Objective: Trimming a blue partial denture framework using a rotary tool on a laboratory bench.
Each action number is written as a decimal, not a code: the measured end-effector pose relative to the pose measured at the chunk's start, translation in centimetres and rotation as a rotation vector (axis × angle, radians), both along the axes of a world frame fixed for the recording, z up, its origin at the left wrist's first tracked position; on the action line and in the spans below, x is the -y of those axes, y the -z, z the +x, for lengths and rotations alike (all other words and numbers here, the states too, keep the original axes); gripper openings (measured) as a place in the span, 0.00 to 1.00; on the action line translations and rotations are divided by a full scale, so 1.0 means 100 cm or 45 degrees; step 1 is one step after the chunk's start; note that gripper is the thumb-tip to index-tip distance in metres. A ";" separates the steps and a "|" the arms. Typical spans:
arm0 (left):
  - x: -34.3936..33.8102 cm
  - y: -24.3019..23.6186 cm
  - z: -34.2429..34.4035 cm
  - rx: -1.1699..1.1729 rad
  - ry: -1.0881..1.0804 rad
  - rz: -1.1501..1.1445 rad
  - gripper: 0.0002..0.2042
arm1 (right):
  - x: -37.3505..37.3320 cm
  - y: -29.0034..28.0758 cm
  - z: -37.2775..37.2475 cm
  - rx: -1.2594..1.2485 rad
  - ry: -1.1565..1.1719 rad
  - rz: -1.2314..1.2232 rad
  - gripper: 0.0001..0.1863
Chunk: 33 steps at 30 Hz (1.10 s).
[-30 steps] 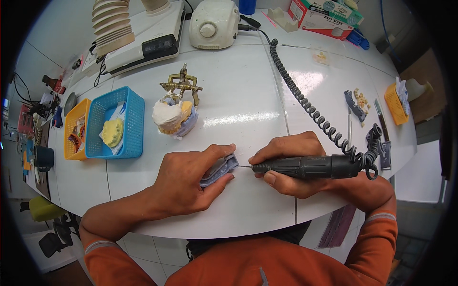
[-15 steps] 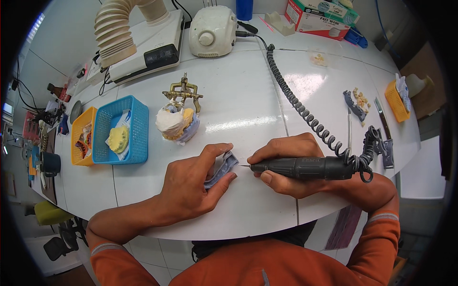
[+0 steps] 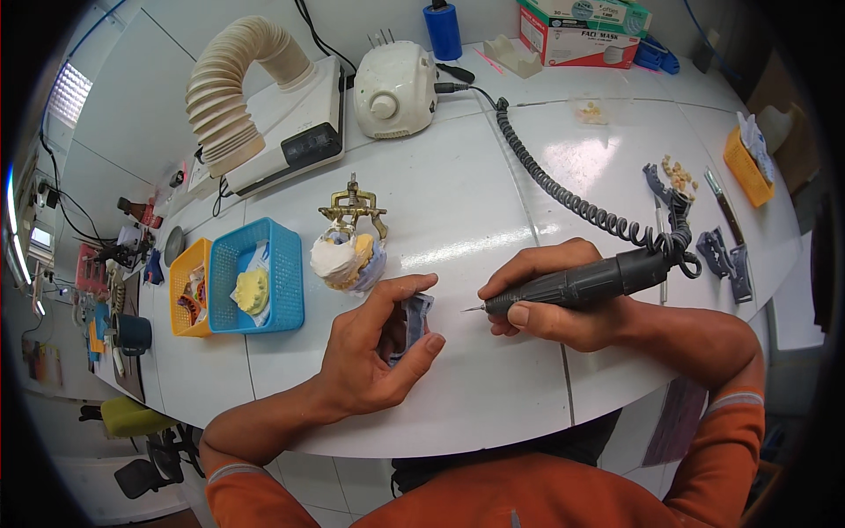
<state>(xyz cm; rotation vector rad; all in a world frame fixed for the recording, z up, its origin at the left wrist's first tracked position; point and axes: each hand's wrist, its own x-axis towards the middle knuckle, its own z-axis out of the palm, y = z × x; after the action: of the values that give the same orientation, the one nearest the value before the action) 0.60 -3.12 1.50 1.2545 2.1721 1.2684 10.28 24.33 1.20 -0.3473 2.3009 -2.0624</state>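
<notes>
My left hand (image 3: 374,348) is closed around a small grey-blue molded piece (image 3: 416,317) at the front middle of the white table. My right hand (image 3: 572,321) grips a black rotary handpiece (image 3: 598,282), its thin bur pointing left, apart from the piece. A coiled cord (image 3: 572,198) runs from the handpiece toward the white control box (image 3: 396,97) at the back. Beyond my left hand stands a brass articulator (image 3: 352,213) with white, yellow and blue dental models (image 3: 339,264).
Blue (image 3: 273,319) and orange (image 3: 180,324) baskets sit left, the blue one holding a yellow model. Behind are a ducted machine (image 3: 299,167), a blue cylinder (image 3: 443,33) and boxes (image 3: 572,44). Right lie a knife (image 3: 723,207), molded pieces (image 3: 715,251), crumbs (image 3: 682,176) and another orange basket (image 3: 748,180).
The handpiece has drawn back from the piece, moving slightly right and tilting, with its cord end higher. The piece in my left hand has turned more upright. The whole view has shifted.
</notes>
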 end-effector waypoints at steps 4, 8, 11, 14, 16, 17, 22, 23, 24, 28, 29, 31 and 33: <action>0.000 0.010 0.001 0.275 -0.060 0.108 0.25 | -0.001 0.001 -0.001 -0.032 0.021 0.003 0.16; 0.004 0.010 0.000 0.413 -0.066 0.120 0.26 | -0.001 -0.001 -0.001 -0.051 0.047 0.054 0.16; 0.007 0.013 -0.003 0.337 -0.001 0.064 0.23 | -0.005 -0.003 0.000 -0.177 -0.010 0.165 0.17; -0.001 0.003 -0.005 0.190 0.043 -0.023 0.19 | -0.003 0.001 -0.002 -0.287 -0.009 0.211 0.16; -0.004 -0.002 -0.004 0.169 0.032 -0.092 0.16 | -0.001 -0.002 -0.002 -0.272 -0.021 0.238 0.15; -0.004 -0.003 -0.004 0.174 0.024 -0.092 0.17 | 0.000 -0.003 -0.002 -0.267 -0.037 0.273 0.15; -0.002 0.002 -0.005 0.138 0.053 -0.081 0.17 | 0.003 0.001 -0.002 -0.313 -0.067 0.233 0.15; -0.002 0.003 -0.005 0.141 0.051 -0.076 0.17 | 0.003 0.002 -0.002 -0.358 -0.063 0.240 0.15; -0.002 0.004 -0.005 0.143 0.048 -0.069 0.17 | 0.003 0.003 -0.001 -0.356 -0.064 0.239 0.15; -0.002 0.003 -0.004 0.158 0.045 -0.103 0.17 | 0.006 0.004 0.000 -0.365 -0.051 0.306 0.15; -0.003 0.003 -0.004 0.193 0.037 -0.094 0.17 | 0.007 0.004 0.000 -0.391 -0.037 0.332 0.15; -0.003 0.002 -0.003 0.229 0.026 -0.085 0.16 | 0.008 0.003 0.000 -0.399 -0.034 0.335 0.15; -0.003 0.002 -0.003 0.258 0.013 -0.089 0.16 | 0.009 0.003 0.001 -0.407 -0.029 0.339 0.15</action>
<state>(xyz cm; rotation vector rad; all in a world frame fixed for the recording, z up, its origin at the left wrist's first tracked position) 0.32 -2.80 1.35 1.0591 2.0457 1.2460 10.33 23.47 0.93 -0.7314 2.6910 -1.7657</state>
